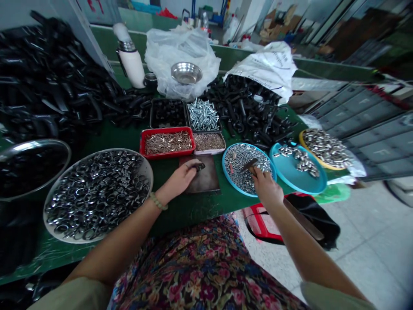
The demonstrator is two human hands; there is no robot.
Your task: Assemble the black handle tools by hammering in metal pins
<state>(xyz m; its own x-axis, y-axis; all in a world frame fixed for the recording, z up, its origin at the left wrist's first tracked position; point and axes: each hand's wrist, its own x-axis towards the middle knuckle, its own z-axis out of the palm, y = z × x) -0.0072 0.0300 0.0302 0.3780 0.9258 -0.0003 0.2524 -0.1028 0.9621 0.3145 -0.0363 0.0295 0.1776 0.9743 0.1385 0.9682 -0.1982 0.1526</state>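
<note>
My left hand (pixel 181 180) is closed on a small black part (pixel 200 167), whose exact kind I cannot make out. It is over the square metal plate (pixel 206 177) on the green table. My right hand (pixel 267 186) grips a hammer by its wooden handle (pixel 305 221), which runs back under my forearm. The hammer head (pixel 249 164) is above a blue-rimmed round tray (pixel 225 174) of small silver metal pieces. Beyond the plate, a red tray (pixel 167 154) holds thin copper-coloured pins, and a white tray (pixel 211 151) beside it holds smaller pieces.
A large round tray (pixel 48 215) of shiny rings lies at left. Silver screws (pixel 203 114) and black parts fill small trays behind. Black parts (pixel 48 82) are heaped at back left. A blue tray (pixel 303 183) with metal sleeves and a yellow tray (pixel 337 165) stand at right.
</note>
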